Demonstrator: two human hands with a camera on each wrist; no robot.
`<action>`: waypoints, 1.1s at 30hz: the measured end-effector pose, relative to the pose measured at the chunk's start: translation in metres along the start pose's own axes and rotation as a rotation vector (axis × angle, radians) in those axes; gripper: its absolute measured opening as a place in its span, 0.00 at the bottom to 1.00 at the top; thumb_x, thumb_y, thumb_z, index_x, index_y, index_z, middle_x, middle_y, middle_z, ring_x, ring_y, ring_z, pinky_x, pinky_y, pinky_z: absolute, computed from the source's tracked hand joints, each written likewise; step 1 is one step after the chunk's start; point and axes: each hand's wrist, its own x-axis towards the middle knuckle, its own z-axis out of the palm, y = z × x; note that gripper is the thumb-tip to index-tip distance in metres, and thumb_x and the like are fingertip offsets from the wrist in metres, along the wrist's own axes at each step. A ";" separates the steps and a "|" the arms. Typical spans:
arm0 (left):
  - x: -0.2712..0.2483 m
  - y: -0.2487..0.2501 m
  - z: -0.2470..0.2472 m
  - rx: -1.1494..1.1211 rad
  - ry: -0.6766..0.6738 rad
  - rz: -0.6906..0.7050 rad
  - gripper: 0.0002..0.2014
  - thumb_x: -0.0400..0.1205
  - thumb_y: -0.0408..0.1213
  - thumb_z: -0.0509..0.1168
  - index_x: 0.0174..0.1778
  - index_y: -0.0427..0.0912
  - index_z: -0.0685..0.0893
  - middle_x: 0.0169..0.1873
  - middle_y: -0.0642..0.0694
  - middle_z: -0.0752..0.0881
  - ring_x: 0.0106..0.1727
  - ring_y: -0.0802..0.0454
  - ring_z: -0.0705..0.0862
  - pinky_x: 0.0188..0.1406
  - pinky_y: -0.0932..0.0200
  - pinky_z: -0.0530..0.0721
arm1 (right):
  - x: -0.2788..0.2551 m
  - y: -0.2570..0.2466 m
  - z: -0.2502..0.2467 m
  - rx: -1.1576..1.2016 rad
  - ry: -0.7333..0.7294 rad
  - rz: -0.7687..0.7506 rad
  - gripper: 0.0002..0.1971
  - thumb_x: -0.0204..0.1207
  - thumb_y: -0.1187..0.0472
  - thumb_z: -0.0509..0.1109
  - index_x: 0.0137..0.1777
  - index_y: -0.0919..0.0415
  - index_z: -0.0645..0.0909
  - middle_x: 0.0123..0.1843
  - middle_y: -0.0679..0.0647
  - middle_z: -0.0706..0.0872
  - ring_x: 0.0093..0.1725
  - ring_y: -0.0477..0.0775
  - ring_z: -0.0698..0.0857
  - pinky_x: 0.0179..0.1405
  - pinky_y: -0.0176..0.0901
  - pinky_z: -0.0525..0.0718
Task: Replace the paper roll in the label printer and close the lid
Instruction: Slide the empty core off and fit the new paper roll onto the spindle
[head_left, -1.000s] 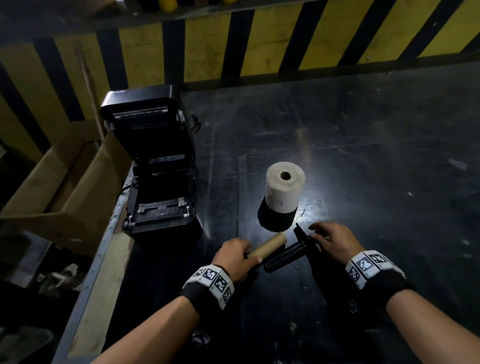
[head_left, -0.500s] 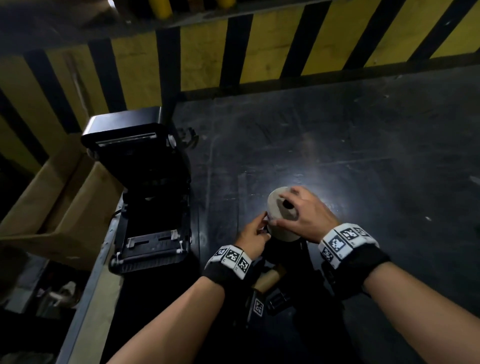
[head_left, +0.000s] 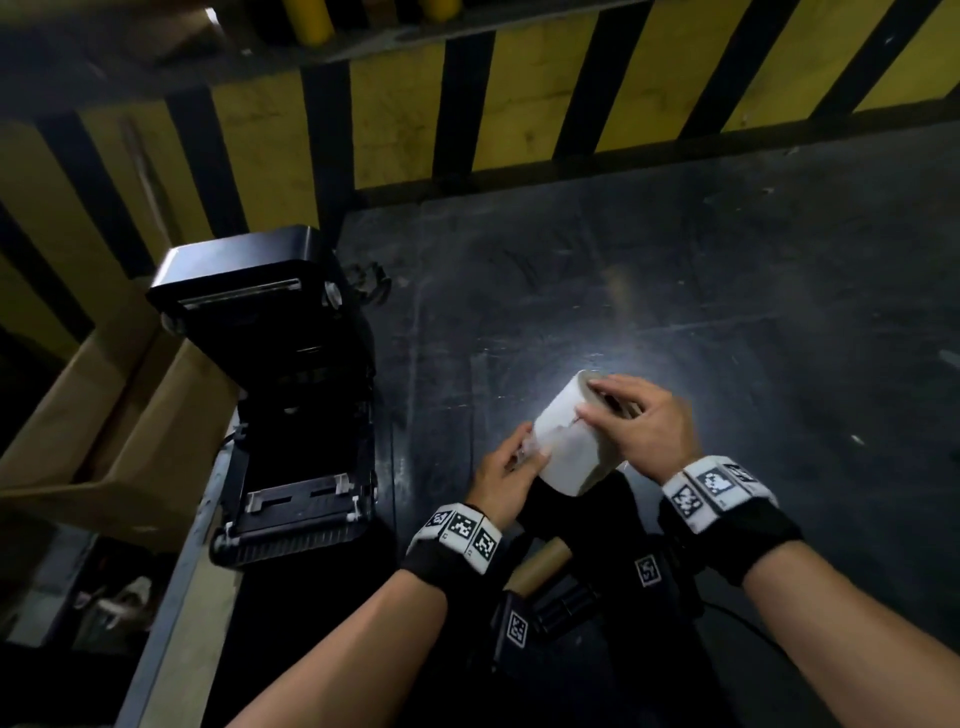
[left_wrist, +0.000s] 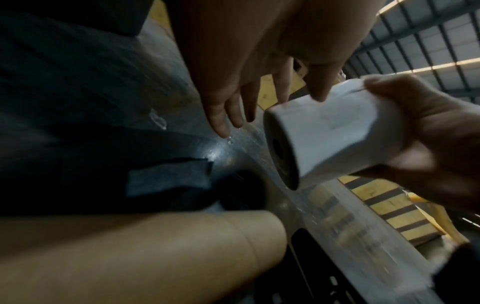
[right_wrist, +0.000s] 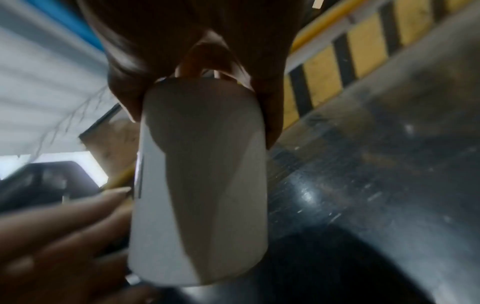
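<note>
My right hand (head_left: 602, 410) grips the white paper roll (head_left: 571, 447) from its upper end and holds it tilted above the black table (head_left: 675, 291). My left hand (head_left: 524, 452) is at the roll's left side; in the left wrist view its thumb touches the roll (left_wrist: 335, 131) while its other fingers (left_wrist: 226, 115) stay straight and clear of it. The black label printer (head_left: 280, 415) stands to the left with its lid up and its bay empty. An empty brown cardboard core (head_left: 540, 566) and a black spindle (head_left: 566, 603) lie on the table between my wrists.
An open cardboard box (head_left: 104, 415) sits beyond the table's left edge, beside the printer. A yellow and black striped barrier (head_left: 519, 104) runs along the far side. A cable (head_left: 369, 283) lies behind the printer.
Both hands let go of the cardboard core and spindle, which now lie on the table. My right hand took the white roll, lifted and tilted it; my left hand came to its side.
</note>
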 end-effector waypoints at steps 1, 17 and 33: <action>-0.001 0.004 -0.001 -0.043 -0.003 -0.007 0.28 0.76 0.42 0.70 0.73 0.49 0.74 0.68 0.45 0.81 0.68 0.50 0.80 0.72 0.58 0.76 | -0.001 -0.001 -0.006 0.119 0.038 0.056 0.15 0.62 0.57 0.80 0.50 0.54 0.89 0.52 0.50 0.88 0.51 0.45 0.85 0.51 0.18 0.76; -0.022 0.068 -0.003 -0.326 -0.106 0.092 0.25 0.61 0.45 0.75 0.55 0.58 0.80 0.48 0.48 0.85 0.48 0.47 0.84 0.33 0.53 0.84 | -0.025 -0.034 -0.058 0.210 0.104 -0.031 0.12 0.72 0.56 0.72 0.55 0.52 0.83 0.53 0.49 0.85 0.53 0.47 0.84 0.51 0.31 0.81; -0.023 0.048 -0.008 -0.151 -0.038 0.069 0.23 0.67 0.39 0.75 0.57 0.54 0.79 0.57 0.42 0.84 0.56 0.43 0.84 0.47 0.47 0.83 | -0.027 -0.033 -0.034 -0.363 -0.247 -0.296 0.05 0.73 0.58 0.70 0.41 0.59 0.84 0.42 0.50 0.80 0.42 0.49 0.78 0.44 0.37 0.72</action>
